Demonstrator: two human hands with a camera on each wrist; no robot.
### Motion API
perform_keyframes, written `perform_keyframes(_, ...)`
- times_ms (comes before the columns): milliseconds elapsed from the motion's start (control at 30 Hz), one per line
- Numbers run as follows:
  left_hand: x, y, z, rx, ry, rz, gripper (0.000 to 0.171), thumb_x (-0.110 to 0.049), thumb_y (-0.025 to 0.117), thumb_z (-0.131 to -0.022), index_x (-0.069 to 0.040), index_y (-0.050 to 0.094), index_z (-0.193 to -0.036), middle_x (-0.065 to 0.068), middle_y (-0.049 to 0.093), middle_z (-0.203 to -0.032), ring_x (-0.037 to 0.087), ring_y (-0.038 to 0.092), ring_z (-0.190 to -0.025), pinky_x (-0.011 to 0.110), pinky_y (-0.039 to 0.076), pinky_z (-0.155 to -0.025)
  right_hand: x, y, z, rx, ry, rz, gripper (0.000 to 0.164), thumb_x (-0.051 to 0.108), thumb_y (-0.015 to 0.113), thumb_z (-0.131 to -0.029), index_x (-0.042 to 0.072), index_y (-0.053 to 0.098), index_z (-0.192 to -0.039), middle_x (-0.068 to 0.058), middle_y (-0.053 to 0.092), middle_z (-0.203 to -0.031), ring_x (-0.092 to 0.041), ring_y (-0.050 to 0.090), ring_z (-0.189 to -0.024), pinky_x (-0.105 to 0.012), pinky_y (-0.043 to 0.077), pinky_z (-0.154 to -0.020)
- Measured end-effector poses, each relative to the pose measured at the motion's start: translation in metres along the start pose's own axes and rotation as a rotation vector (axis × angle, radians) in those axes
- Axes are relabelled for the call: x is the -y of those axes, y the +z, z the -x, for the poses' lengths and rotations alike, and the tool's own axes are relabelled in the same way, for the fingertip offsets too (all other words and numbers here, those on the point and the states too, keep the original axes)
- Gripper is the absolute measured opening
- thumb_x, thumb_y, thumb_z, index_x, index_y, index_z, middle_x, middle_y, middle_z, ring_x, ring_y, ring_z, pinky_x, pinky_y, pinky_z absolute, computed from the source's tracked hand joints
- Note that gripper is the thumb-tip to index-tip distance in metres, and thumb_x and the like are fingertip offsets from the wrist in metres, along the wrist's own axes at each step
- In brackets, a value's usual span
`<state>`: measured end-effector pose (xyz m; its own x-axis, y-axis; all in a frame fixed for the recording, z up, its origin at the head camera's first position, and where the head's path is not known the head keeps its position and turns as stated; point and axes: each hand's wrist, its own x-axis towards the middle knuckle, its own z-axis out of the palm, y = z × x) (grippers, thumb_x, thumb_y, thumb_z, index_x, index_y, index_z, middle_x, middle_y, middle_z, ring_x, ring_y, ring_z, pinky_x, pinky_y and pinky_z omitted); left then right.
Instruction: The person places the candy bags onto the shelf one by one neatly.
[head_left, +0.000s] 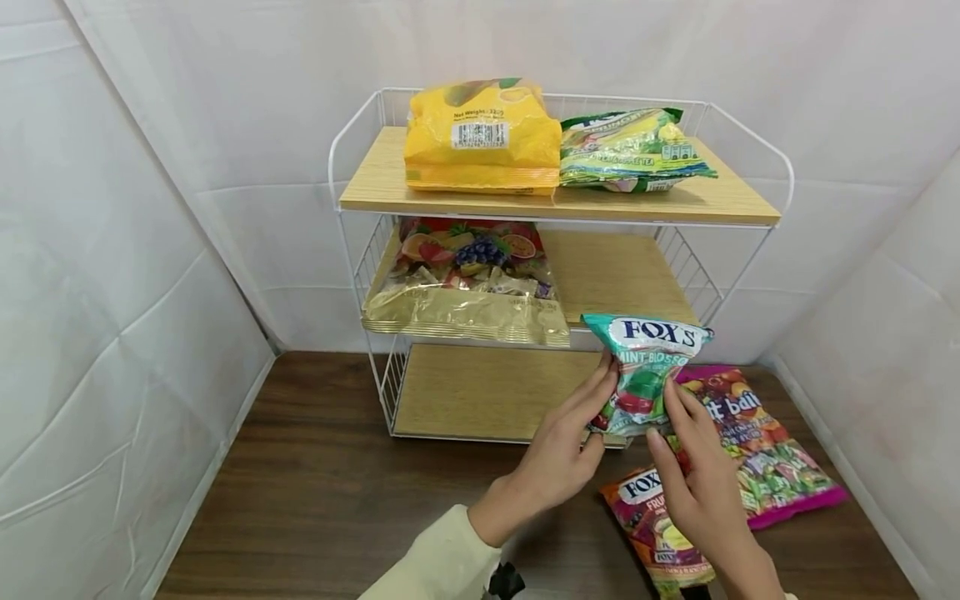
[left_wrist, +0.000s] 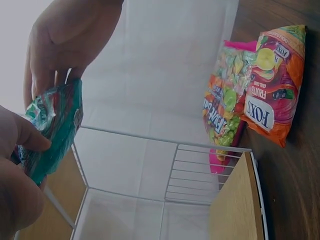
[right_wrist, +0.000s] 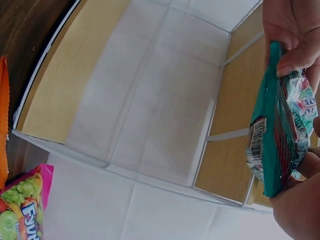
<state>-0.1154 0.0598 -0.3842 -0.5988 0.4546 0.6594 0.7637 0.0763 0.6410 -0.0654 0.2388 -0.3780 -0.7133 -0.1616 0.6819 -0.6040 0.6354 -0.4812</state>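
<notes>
Two hands hold one small green bag (head_left: 645,375) of mint candy in front of the right part of the rack (head_left: 465,392), above the table (head_left: 360,517). The left hand (head_left: 558,454) pinches the left side of the bag, with the thumb against the fingers and the bag between them. The right hand (head_left: 701,479) is clamped on the right side in the same manner. The name on the bag reads upright in the head view.

Under the right hand, on the near right of the table, lies an orange bag (head_left: 648,533); a larger pink-edged bag (head_left: 772,450) lies farther and more to the right. On the top shelf a yellow bag (head_left: 480,137) stands to the left of a yellow-green bag (head_left: 637,150). A gold bag (head_left: 472,308) lies on the left of the middle shelf.
</notes>
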Motion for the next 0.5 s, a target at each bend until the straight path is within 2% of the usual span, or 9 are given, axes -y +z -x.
perform_keyframes(133, 0.001, 0.0, -0.003, -0.028, -0.011, -0.009, 0.078, 0.023, 0.051, -0.079, -0.001, 0.024, -0.149, 0.003, 0.012, -0.158, 0.016, 0.021, -0.141, 0.027, 0.032, -0.106, -0.003, 0.0, -0.005, 0.023, -0.011, 0.0, 0.057, 0.002, 0.052, -0.097, 0.002, 0.029, -0.149, -0.019, 0.031, -0.15, -0.026, 0.031, -0.137, -0.016, 0.027, -0.106)
perform_keyframes(300, -0.001, 0.004, -0.006, -0.061, -0.007, -0.055, 0.079, 0.023, 0.051, -0.079, 0.001, 0.023, -0.15, 0.009, 0.013, -0.158, 0.018, 0.02, -0.141, 0.027, 0.03, -0.106, -0.009, 0.0, -0.013, -0.01, -0.097, -0.004, 0.053, 0.018, 0.049, -0.101, -0.003, 0.032, -0.146, -0.022, 0.036, -0.147, -0.025, 0.035, -0.135, -0.016, 0.03, -0.104)
perform_keyframes(400, -0.004, 0.006, -0.007, -0.077, -0.011, -0.099, 0.082, 0.023, 0.052, -0.08, -0.001, 0.019, -0.151, 0.011, 0.013, -0.158, 0.018, 0.02, -0.141, 0.025, 0.03, -0.106, -0.013, -0.001, -0.018, -0.024, -0.161, 0.02, 0.059, 0.032, 0.046, -0.102, -0.007, 0.034, -0.144, -0.024, 0.039, -0.144, -0.026, 0.037, -0.133, -0.018, 0.03, -0.105)
perform_keyframes(500, -0.006, 0.007, -0.009, -0.094, -0.012, -0.139, 0.082, 0.021, 0.053, -0.081, -0.001, 0.016, -0.152, 0.012, 0.012, -0.158, 0.019, 0.019, -0.141, 0.025, 0.029, -0.106, -0.016, -0.001, -0.024, -0.029, -0.205, 0.036, 0.065, 0.04, 0.044, -0.101, -0.009, 0.034, -0.143, -0.026, 0.041, -0.142, -0.028, 0.038, -0.132, -0.023, 0.028, -0.108)
